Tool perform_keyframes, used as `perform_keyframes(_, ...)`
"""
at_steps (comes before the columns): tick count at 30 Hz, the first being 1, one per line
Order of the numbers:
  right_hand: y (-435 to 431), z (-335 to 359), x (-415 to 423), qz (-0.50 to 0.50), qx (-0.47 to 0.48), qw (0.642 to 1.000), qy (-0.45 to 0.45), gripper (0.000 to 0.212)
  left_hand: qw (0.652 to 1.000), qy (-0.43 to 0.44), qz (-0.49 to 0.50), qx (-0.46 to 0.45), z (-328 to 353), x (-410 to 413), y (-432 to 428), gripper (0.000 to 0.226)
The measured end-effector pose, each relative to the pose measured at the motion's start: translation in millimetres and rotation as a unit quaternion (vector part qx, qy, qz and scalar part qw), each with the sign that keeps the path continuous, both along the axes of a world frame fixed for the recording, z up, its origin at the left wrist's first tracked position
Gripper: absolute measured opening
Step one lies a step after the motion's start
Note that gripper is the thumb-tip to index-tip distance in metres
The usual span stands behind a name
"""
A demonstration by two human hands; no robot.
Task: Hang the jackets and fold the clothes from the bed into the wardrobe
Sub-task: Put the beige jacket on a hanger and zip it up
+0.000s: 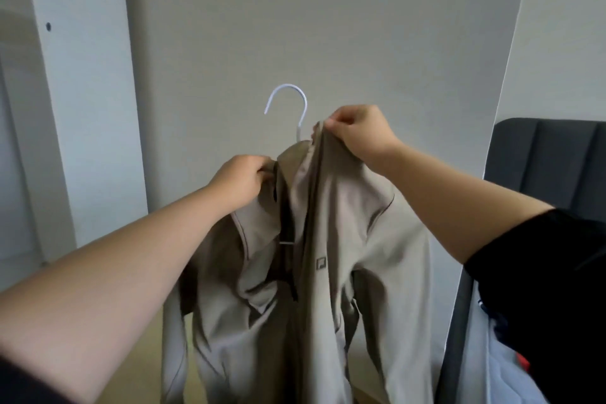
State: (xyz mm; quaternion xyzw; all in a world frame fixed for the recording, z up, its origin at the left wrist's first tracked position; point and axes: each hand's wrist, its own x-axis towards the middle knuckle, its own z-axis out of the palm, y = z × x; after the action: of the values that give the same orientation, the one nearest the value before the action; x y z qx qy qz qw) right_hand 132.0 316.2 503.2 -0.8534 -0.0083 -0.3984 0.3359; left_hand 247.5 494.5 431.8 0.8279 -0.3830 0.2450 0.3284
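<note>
Jacket (pixel 334 239), beige, held up in the air in front of a plain grey wall (pixel 295 26), partly on a white hanger (pixel 296 111). Right hand (pixel 357 131): fingers curled, pinching the jacket's collar edge at its highest point, just right of the hanger's neck. Left hand (pixel 241 180): fingers clenched round the fabric at the other side of the collar, lower than the right hand; whether it also grips the hanger's shoulder under the cloth, cannot tell. Hanger hook stands up above the collar, open side to the left, touching nothing. A short metal piece of the hanger shows in the gap of the open front. Jacket front hangs open and twisted; small square logo on the chest panel right of the opening; sleeves droop at both sides. Both forearms bare, a black sleeve (pixel 541 272) on the right upper arm. Left of the wall, white wardrobe panels (pixel 82 75). At right, a dark padded headboard (pixel 541 157) and the edge of the bed with light bedding (pixel 485 364).
</note>
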Motion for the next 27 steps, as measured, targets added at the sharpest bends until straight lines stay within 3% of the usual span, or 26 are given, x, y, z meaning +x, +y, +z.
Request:
perform_keyframes(2,-2.6,-2.8,-1.9,-0.018,-0.136,0.984,0.116,0.020,0.999,0.009,0.020,-0.031,1.9,3.8,5.7,0.029)
perform_keyframes(4,-9.2,-6.2,-4.1,-0.060,-0.185,0.967,0.164,0.026,0.998,0.017,0.036,-0.045,3.0,7.8,11.6,0.032)
perform_keyframes(9,-16.0,-17.0,-5.2,-0.064,-0.168,0.962,0.205,0.033,0.998,0.041,0.028,-0.041,4.5,7.7,8.2,0.036)
perform_keyframes(11,-19.1,-21.0,-3.7,-0.080,-0.144,0.969,0.183,0.031,0.998,0.040,0.041,-0.019,7.7,4.7,4.0,0.035)
perform_keyframes(16,-32.0,-31.2,0.3,-0.168,-0.061,0.979,0.103,0.030,0.978,-0.062,0.196,0.028,23.1,-2.8,4.6,0.029)
perform_keyframes(19,-34.5,-34.3,1.3,-0.222,-0.021,0.975,0.011,0.028,0.971,0.065,0.145,-0.180,41.8,-12.3,-7.6,0.029)
perform_keyframes(21,-34.6,-32.1,1.3,-0.242,0.000,0.969,-0.039,0.025,0.917,0.220,0.007,-0.332,42.8,-20.2,-20.2,0.028)
perform_keyframes(22,-34.9,-31.0,1.1,-0.239,0.000,0.970,-0.036,0.023,0.892,0.299,-0.045,-0.336,36.0,-24.7,-26.4,0.026)
perform_keyframes(23,-35.6,-30.7,0.7,-0.232,-0.008,0.972,-0.018,0.021,0.889,0.360,-0.063,-0.276,25.1,-30.3,-30.6,0.025)
perform_keyframes(24,-37.0,-31.5,0.3,-0.228,-0.015,0.974,0.003,0.020,0.909,0.377,-0.052,-0.172,13.2,-34.7,-31.6,0.026)
perform_keyframes(26,-41.8,-37.0,-1.3,-0.227,-0.021,0.973,0.013,0.020,0.969,0.244,0.024,0.007,-3.8,-29.5,-25.7,0.033)
perform_keyframes(27,-44.1,-41.1,-2.6,-0.222,-0.022,0.975,0.005,0.020,0.989,0.133,0.065,0.024,-6.7,-24.5,-20.6,0.038)
